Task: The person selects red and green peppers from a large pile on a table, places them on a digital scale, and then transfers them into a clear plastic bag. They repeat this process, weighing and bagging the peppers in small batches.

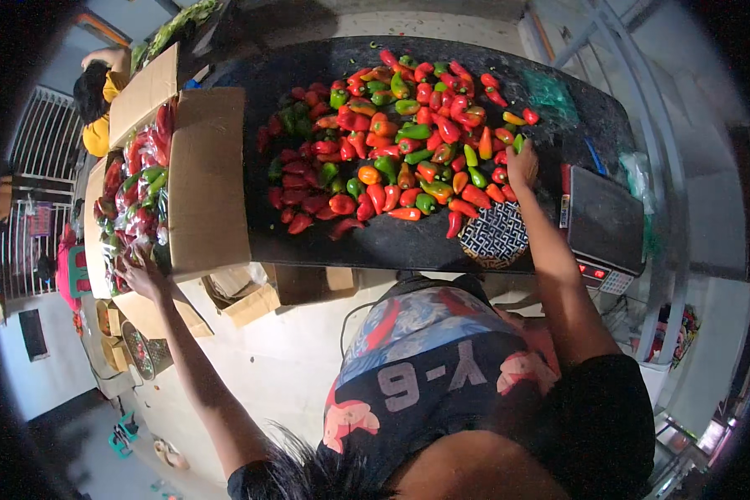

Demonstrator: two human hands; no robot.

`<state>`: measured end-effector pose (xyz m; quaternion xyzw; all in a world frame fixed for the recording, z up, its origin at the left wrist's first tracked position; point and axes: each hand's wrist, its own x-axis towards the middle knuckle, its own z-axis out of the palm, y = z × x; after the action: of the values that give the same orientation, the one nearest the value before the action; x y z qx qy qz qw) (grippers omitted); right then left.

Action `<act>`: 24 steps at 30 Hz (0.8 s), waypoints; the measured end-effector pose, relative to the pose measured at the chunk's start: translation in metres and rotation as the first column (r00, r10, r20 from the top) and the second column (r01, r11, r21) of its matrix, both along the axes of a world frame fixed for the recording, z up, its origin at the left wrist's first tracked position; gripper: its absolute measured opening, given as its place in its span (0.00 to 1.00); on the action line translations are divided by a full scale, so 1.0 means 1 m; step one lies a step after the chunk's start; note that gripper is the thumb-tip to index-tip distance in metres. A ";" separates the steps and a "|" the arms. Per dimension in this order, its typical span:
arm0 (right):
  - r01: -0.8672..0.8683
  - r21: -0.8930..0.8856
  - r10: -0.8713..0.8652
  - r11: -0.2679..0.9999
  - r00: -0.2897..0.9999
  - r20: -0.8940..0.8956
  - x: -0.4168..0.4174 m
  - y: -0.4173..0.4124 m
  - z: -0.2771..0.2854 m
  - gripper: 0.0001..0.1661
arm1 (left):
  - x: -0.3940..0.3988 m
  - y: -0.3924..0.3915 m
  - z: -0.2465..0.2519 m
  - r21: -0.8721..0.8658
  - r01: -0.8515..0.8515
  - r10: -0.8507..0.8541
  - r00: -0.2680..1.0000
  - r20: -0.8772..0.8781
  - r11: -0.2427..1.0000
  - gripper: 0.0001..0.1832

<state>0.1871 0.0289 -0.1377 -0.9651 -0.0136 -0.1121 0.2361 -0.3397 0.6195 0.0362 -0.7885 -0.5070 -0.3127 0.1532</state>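
Observation:
My left hand [140, 273] reaches into an open cardboard box [209, 181] and touches one of the clear plastic bags of red and green peppers [139, 187] packed inside. Whether its fingers grip the bag cannot be told. Farther right, my right hand [523, 165] has a small green pepper [519, 143] at its fingertips, over the right edge of a loose heap of red, orange and green peppers [384, 128]. The heap is spread across a black tabletop [362, 251]. A round item with a black-and-white geometric pattern [494, 234] lies beside my right forearm.
At the table's right end sits a digital scale [605, 209] with a lit display, near a blue pen [595, 156] and green plastic [550, 97]. Another cardboard box [244, 306] and a basket [156, 356] stand on the floor. A person in yellow [97, 134] is beyond the box.

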 end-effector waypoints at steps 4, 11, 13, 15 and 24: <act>-0.382 0.286 0.363 0.879 0.924 0.120 -0.033 0.067 0.028 0.20 | -0.012 0.007 -0.004 -0.014 -0.028 0.030 0.994 0.105 0.999 0.29; -0.985 -0.051 0.978 0.165 0.170 -0.123 -0.153 0.166 0.018 0.08 | -0.017 0.018 -0.014 0.001 0.026 -0.026 0.996 0.084 1.000 0.30; -0.984 -0.105 0.986 0.142 0.149 -0.069 -0.165 0.177 0.003 0.07 | -0.012 0.009 -0.007 -0.054 0.007 0.001 0.990 0.139 0.999 0.30; -0.979 -0.166 0.990 0.116 0.127 -0.058 -0.171 0.184 -0.002 0.08 | -0.013 0.008 -0.003 -0.114 -0.047 0.062 0.990 0.128 0.992 0.29; -0.907 -0.400 0.919 0.130 0.261 -0.294 -0.176 0.211 -0.004 0.16 | -0.023 0.019 -0.007 -0.078 0.039 -0.036 0.999 0.041 0.996 0.25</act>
<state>0.0110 0.2402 -0.1412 -0.7763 -0.6283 0.0514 -0.0022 -0.3631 0.6384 0.0289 -0.7968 -0.5070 -0.3111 0.1061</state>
